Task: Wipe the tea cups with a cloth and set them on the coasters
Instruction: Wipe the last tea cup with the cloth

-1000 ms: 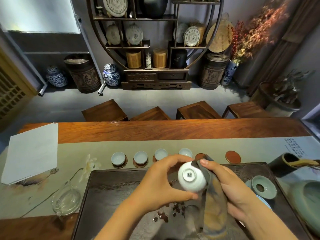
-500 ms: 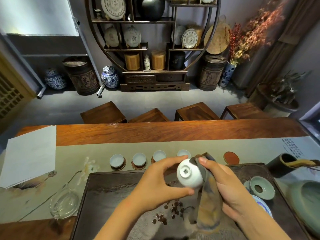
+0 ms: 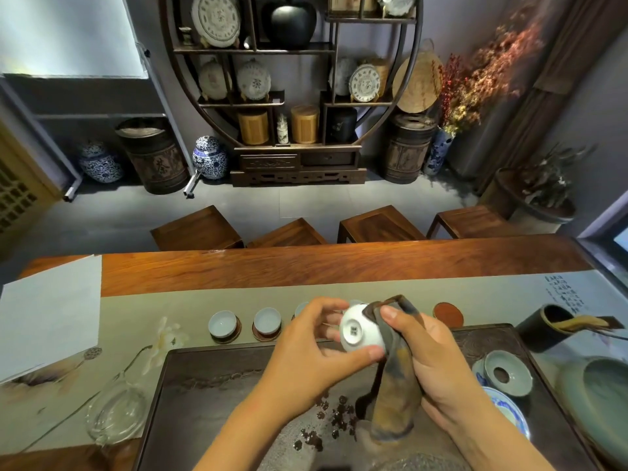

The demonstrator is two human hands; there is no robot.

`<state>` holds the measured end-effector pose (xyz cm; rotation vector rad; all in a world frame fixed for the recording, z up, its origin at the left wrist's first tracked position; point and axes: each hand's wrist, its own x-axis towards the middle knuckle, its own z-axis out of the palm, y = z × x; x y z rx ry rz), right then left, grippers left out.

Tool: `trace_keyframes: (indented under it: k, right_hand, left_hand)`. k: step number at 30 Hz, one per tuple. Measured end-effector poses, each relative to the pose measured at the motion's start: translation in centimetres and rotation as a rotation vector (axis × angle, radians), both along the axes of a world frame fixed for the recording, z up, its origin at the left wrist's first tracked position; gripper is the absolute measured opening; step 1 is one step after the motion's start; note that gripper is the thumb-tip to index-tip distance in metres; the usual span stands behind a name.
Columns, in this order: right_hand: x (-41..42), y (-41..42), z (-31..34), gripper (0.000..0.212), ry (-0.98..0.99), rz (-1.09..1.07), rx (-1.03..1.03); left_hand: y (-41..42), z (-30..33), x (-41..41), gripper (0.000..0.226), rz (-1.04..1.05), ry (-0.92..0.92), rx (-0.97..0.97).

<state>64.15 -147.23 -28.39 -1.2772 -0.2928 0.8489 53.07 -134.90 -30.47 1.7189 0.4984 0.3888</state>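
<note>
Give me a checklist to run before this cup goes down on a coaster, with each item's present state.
1. Cup held securely: ok. The left hand grips the white cup between thumb and fingers, base toward the camera.
2. Cloth in contact: ok. The right hand presses the cloth against the cup's side.
3. Inside wiped: cannot tell; the cup's mouth faces away.
4. Free coaster: ok. The red coaster at the right of the row is bare.
5. Cup upright for placing: not ok; it is tipped over.
6. Placed cups out of the way: ok. Two cups sit on coasters to the left.
</note>
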Motion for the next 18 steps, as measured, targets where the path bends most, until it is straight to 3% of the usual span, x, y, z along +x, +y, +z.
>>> trace_keyframes:
  k: [4,8,11,13,15,18]
  right_hand:
    - [0.2,0.0,0.0,0.032,0.005,0.026,-0.003]
    - [0.2,-0.3,0.1,0.025,0.018,0.106,-0.05]
    - [-0.1,0.1,-0.3,0.039,0.038,0.023,-0.017]
    - [-0.5,0.3,-0.3,0.041,0.054,-0.015,0.013]
    - [-0.6,0.4,-0.3,0.042,0.063,-0.007,0.015]
    - [-0.6,0.1,-0.2,0.034,0.067,0.046,-0.003]
  left_hand:
    - [-0.2,-0.1,-0.2,0.049,0.013,-0.035,0.044]
    - [1.0,-0.1,-1.1,0.062,-0.111,-0.024,0.345]
    - [0.0,-0.3,-1.0,0.077,-0.049,-0.016,0.163]
    - [-1.0,-0.3,-0.6,0.07,0.022,-0.032,0.024]
    - [-1.7,-0.6,-0.4,0.058,0.076,-0.072,0.012]
    - [-1.5,-0.4,-0.8,0.06,0.081,-0.135,0.13]
